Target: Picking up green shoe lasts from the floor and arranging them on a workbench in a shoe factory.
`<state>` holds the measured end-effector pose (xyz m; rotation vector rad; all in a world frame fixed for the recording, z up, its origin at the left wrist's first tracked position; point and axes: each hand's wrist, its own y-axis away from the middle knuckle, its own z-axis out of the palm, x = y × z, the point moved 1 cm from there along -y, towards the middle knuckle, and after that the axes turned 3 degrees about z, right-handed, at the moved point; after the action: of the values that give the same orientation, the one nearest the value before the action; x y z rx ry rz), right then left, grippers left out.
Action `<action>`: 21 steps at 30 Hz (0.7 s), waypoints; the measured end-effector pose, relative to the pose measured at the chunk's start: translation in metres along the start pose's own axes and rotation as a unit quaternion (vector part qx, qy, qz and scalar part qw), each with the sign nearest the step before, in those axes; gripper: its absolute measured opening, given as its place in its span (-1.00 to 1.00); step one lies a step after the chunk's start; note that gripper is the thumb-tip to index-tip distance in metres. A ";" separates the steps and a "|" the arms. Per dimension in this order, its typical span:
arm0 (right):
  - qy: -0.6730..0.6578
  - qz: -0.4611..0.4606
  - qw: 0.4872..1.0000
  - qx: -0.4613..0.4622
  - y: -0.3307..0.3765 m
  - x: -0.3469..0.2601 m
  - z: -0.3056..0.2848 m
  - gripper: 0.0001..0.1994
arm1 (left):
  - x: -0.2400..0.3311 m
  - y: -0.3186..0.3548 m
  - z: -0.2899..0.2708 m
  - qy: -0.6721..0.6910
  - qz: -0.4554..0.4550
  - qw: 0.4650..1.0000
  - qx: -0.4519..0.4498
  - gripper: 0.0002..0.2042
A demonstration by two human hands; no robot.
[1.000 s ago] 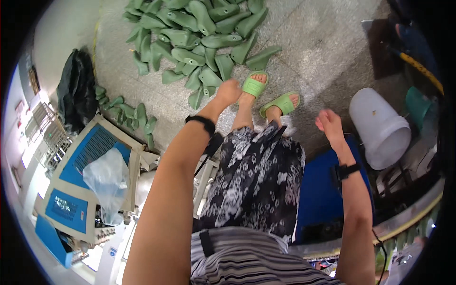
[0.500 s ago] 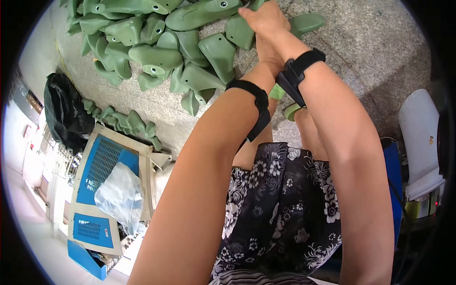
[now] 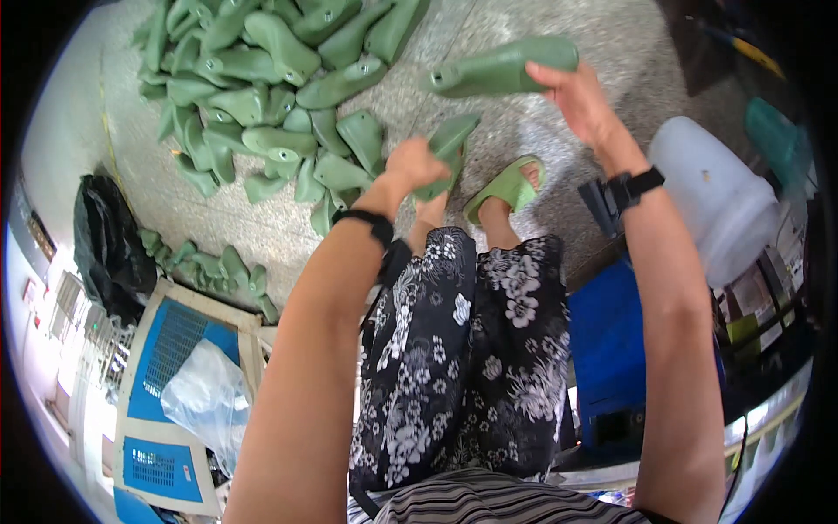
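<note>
Both hands hold green lasts: the right hand (image 3: 583, 98) lifts one (image 3: 504, 68) at upper centre, the left hand (image 3: 417, 163) grips another (image 3: 447, 150) below it. This looks like picking from the floor pile (image 3: 262, 96), upper left; next likely needs pairing or setting them aside

Green shoe lasts (image 3: 262, 79); black-white floral skirt (image 3: 463, 349); green sandal (image 3: 506, 186); white bucket (image 3: 716, 196).

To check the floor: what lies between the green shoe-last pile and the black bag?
In the head view, only bare speckled floor lies between the green shoe-last pile and the black bag.
</note>
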<state>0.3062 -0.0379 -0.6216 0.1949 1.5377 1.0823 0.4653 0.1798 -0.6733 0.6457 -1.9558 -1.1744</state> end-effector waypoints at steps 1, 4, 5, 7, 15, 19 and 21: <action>0.015 0.029 0.999 0.014 0.023 -0.018 -0.011 -0.63 | 0.001 0.028 -0.009 0.015 0.007 1.000 0.005 -0.41; -0.063 0.047 0.997 0.021 0.104 -0.075 -0.025 -0.62 | 0.019 0.116 -0.049 0.158 0.005 0.987 -0.028 -0.44; -0.069 0.072 0.994 0.035 0.134 -0.097 -0.030 -0.62 | 0.034 0.147 -0.063 0.204 -0.011 0.978 -0.034 -0.50; -0.106 0.062 0.987 0.099 0.188 -0.137 -0.027 -0.63 | 0.069 0.212 -0.097 0.275 0.029 0.960 -0.043 -0.57; -0.214 -0.093 0.967 0.102 0.425 -0.237 -0.050 -0.58 | 0.216 0.412 -0.168 0.344 0.181 0.909 -0.154 -0.40; -0.255 -0.100 0.930 0.246 0.510 -0.246 -0.042 -0.63 | 0.281 0.467 -0.184 0.379 0.163 0.887 -0.206 -0.50; -0.254 -0.084 0.922 0.280 0.554 -0.240 -0.045 -0.61 | 0.302 0.493 -0.178 0.363 0.205 0.862 -0.289 -0.59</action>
<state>0.1002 0.0894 -0.0667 0.6694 1.3162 0.3823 0.4110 0.0904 -0.0775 0.2571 -0.9581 -0.9719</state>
